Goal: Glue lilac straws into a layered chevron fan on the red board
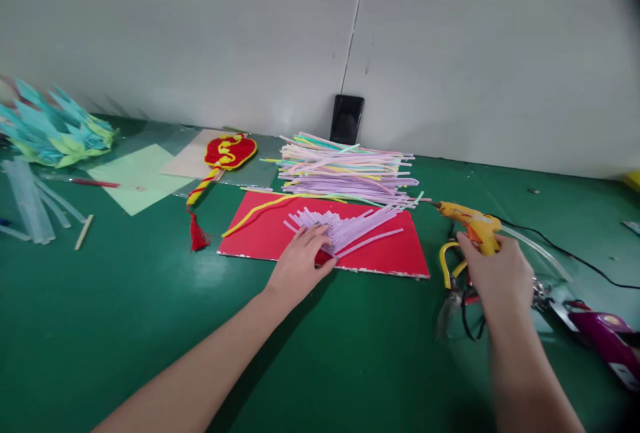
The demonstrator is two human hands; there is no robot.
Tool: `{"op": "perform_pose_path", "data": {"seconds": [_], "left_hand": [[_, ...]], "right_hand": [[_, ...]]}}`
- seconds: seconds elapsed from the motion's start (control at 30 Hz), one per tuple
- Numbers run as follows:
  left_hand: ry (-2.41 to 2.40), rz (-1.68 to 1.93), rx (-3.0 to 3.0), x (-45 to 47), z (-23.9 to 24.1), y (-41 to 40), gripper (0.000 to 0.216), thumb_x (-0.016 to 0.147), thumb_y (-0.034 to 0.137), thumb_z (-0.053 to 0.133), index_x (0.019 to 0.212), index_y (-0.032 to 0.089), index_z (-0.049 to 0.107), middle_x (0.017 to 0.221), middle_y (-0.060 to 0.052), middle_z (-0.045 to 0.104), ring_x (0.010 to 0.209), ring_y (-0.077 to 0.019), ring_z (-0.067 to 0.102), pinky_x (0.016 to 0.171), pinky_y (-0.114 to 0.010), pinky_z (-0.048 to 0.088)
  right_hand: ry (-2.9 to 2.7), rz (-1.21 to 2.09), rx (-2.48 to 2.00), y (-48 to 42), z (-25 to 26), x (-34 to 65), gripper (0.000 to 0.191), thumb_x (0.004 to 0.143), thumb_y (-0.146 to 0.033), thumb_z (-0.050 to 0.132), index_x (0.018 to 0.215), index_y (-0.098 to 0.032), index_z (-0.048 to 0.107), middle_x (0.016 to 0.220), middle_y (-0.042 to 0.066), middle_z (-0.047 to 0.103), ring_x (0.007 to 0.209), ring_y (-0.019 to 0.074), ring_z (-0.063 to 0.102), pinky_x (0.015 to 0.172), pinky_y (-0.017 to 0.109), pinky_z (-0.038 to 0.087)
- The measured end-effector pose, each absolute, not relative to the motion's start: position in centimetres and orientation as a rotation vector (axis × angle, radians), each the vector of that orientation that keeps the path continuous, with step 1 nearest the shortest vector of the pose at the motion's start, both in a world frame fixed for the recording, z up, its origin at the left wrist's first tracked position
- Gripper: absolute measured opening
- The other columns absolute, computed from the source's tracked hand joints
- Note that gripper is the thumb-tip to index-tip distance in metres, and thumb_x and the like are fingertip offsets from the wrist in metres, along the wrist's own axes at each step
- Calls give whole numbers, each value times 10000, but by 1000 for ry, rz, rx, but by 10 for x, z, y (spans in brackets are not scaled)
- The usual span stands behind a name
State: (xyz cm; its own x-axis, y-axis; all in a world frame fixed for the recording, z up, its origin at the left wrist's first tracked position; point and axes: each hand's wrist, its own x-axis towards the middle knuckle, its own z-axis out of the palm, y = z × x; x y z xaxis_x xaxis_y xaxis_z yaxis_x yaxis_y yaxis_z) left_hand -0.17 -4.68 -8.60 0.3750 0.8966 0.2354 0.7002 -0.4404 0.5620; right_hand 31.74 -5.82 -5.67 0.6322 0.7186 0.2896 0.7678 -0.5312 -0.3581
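On the red board (373,259) lies a fan of lilac pipe cleaners (350,228), laid in overlapping V shapes. My left hand (303,256) rests flat over the left part of that fan, fingers stretched out and thumb apart near its lower point. A yellow glue gun (475,223) is in my right hand (500,273), which is closed around its handle. Its nozzle points left, close to the ends of a bundle of pipe cleaners (345,169) behind the board. One bent yellow pipe cleaner (255,211) lies across the board's left side.
Behind the bundle a black phone (347,118) leans on the wall. Yellow-handled pliers (446,266) and a purple tool (603,333) lie at right. A red fan-shaped ornament (231,153), green paper (145,179), clear glue sticks (30,203) and a turquoise spiky craft piece (57,129) are at left.
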Motion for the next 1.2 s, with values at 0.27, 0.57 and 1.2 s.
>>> {"op": "perform_pose_path", "data": {"seconds": [0.27,0.57,1.2], "left_hand": [[1392,756,2284,-2,-86,-46,148,799,244,590,932,210,537,1305,-69,542,1244,-228,458,1084,-465,306],[1384,731,2252,-3,-85,-45,123,790,192,551,908,215,527,1303,-58,544,1226,-213,483,1110,-462,275],[1354,705,2259,-2,-85,-44,99,826,256,559,901,212,511,1321,-61,526,1252,-219,451,1079,-454,330]], "right_hand": [[-1309,-383,-2441,-50,-73,329,623,743,-611,474,1077,-104,620,1136,259,523,1048,454,464,782,576,377],[-1696,365,-1702,-33,-76,251,365,780,-499,530,893,-182,671,849,74,630,715,193,616,658,354,516],[-1709,213,-1643,-31,-93,230,224,819,-401,563,805,-205,671,870,54,601,754,175,608,761,336,502]]}}
